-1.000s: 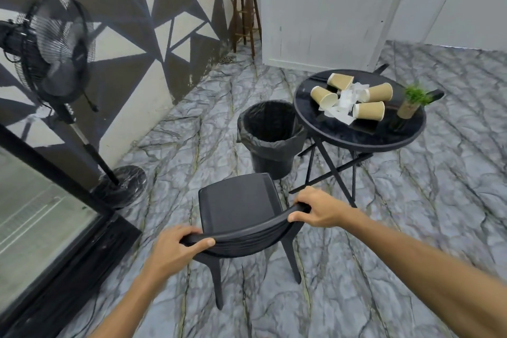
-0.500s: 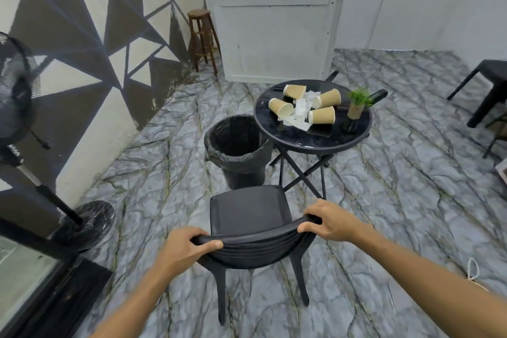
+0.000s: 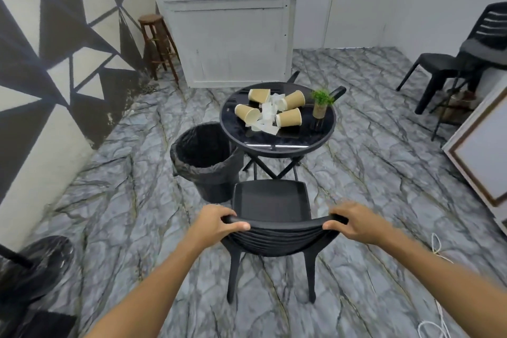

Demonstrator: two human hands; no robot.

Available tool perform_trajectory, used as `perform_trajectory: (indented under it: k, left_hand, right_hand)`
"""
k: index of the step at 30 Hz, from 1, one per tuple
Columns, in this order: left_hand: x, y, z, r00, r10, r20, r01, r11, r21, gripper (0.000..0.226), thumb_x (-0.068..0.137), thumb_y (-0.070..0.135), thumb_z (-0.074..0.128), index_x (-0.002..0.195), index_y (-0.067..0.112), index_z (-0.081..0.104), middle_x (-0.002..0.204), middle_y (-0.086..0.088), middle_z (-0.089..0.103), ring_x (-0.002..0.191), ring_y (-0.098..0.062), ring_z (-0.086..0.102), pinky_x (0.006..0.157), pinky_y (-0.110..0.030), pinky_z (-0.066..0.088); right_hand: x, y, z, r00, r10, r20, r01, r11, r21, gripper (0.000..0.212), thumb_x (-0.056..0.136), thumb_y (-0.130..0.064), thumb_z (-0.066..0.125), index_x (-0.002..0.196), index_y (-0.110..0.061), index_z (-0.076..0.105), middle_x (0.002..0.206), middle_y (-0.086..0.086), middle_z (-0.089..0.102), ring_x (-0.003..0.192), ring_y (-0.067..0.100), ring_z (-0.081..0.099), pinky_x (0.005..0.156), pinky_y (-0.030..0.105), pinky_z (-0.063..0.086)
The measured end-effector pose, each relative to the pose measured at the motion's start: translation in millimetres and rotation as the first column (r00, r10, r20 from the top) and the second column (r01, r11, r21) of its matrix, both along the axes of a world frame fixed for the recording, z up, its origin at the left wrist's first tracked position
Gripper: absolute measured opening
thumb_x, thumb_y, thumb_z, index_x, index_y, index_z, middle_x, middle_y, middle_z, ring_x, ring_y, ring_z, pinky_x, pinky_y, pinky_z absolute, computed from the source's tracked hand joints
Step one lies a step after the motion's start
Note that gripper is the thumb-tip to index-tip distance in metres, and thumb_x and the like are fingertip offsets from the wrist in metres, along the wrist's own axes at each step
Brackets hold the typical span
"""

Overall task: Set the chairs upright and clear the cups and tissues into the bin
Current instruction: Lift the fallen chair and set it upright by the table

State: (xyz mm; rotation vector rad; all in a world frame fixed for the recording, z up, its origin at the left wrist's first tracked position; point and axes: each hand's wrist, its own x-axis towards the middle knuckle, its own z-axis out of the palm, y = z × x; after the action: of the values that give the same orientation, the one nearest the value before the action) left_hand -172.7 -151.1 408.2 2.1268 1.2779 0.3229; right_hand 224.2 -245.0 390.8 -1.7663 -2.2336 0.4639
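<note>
Chair (image 3: 270, 217), black moulded plastic, stands upright on the marble floor (image 3: 370, 186) directly before the person, its seat facing a round table (image 3: 277, 143). The left hand (image 3: 216, 223) and right hand (image 3: 352, 223) are each closed around one end of the curved top rail of the backrest. The chair looks stiff, light and smooth, so the top rail, taken at both ends, seems the natural place to lift or drag it; the slim legs may scrape on the floor.

On the table four paper cups (image 3: 289, 118) lie on their sides around crumpled tissues (image 3: 267, 115), beside a small plant (image 3: 321, 103). Cups and tissues should be very light and easy to crush. A lined bin (image 3: 204, 164) stands just left of the table, near the chair.

Compared with half a second ago, the chair sits squarer to the table and the view has swung right, showing more of a second chair (image 3: 450, 60) by the far wall.
</note>
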Motion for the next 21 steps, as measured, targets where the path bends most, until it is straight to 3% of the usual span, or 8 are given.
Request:
perform_trajectory:
  k: [3, 7, 12, 15, 17, 19, 21]
  left_hand:
    - [4, 15, 1, 0.999, -0.003, 0.032, 0.004, 1.0, -0.016, 0.057, 0.064, 0.083, 0.064, 0.067, 0.026, 0.071, 0.06, 0.007, 0.063, 0.065, -0.008, 0.06, 0.055, -0.019, 0.037]
    - [-15, 31, -4, 1.0, 0.014, -0.002, -0.014, 0.994, -0.105, 0.08, 0.052, 0.094, 0.059, 0.087, 0.025, 0.078, 0.083, 0.007, 0.075, 0.082, -0.005, 0.066, 0.07, -0.024, 0.049]
    - [-18, 31, -2, 0.998, -0.059, -0.014, 0.058, 0.994, -0.09, 0.071, 0.062, 0.092, 0.053, 0.084, 0.028, 0.075, 0.078, 0.007, 0.071, 0.079, -0.008, 0.064, 0.063, -0.017, 0.042]
    - [-16, 36, 6, 0.98, -0.136, -0.147, 0.105, 0.974, -0.2, 0.06, 0.069, 0.085, 0.057, 0.095, 0.033, 0.074, 0.09, 0.01, 0.072, 0.083, -0.003, 0.064, 0.072, -0.02, 0.048]
    - [-16, 37, 8, 0.957, -0.17, -0.235, 0.116, 0.967, -0.227, 0.053, 0.075, 0.082, 0.057, 0.1, 0.037, 0.07, 0.099, 0.014, 0.071, 0.09, -0.001, 0.063, 0.08, -0.022, 0.051]
    - [-16, 35, 10, 0.951, -0.153, -0.267, 0.1, 0.974, -0.202, 0.067, 0.071, 0.092, 0.048, 0.103, 0.037, 0.069, 0.1, 0.017, 0.071, 0.092, -0.002, 0.064, 0.084, -0.026, 0.052]
    - [-11, 33, 14, 0.963, -0.09, -0.254, 0.044, 0.983, -0.181, 0.084, 0.067, 0.101, 0.029, 0.101, 0.036, 0.069, 0.1, 0.014, 0.071, 0.095, -0.006, 0.065, 0.09, -0.033, 0.052]
  right_hand:
    - [-4, 1, 1, 0.998, -0.056, -0.022, 0.057, 0.998, 0.005, 0.058, 0.089, -0.08, 0.036, 0.076, -0.027, 0.056, 0.067, -0.008, 0.055, 0.065, 0.011, 0.052, 0.062, 0.029, 0.044]
    - [-19, 10, 1, 0.991, -0.068, -0.118, 0.065, 0.998, -0.026, 0.063, 0.087, -0.079, 0.042, 0.075, -0.02, 0.06, 0.066, -0.003, 0.058, 0.061, 0.014, 0.053, 0.058, 0.028, 0.04]
    - [-22, -1, 9, 0.96, -0.196, -0.201, 0.162, 0.972, -0.171, 0.068, 0.079, -0.086, 0.045, 0.098, -0.026, 0.07, 0.088, -0.006, 0.071, 0.081, 0.013, 0.065, 0.073, 0.035, 0.053]
    - [-25, 0, 19, 0.948, -0.267, -0.175, 0.208, 0.932, -0.295, 0.057, 0.08, -0.076, 0.056, 0.106, -0.027, 0.071, 0.099, -0.008, 0.071, 0.092, 0.01, 0.066, 0.084, 0.034, 0.054]
    - [-30, -1, 23, 0.929, -0.332, -0.164, 0.269, 0.909, -0.318, 0.045, 0.09, -0.064, 0.055, 0.105, -0.025, 0.072, 0.096, -0.011, 0.07, 0.09, 0.007, 0.064, 0.083, 0.033, 0.052]
    - [-36, -1, 26, 0.898, -0.41, -0.16, 0.359, 0.892, -0.274, 0.044, 0.097, -0.056, 0.05, 0.109, -0.02, 0.072, 0.101, -0.008, 0.071, 0.092, 0.009, 0.064, 0.085, 0.033, 0.052]
    - [-42, 2, 30, 0.892, -0.439, -0.106, 0.407, 0.883, -0.233, 0.051, 0.099, -0.055, 0.047, 0.122, -0.015, 0.068, 0.119, 0.0, 0.069, 0.107, 0.016, 0.063, 0.09, 0.032, 0.05]
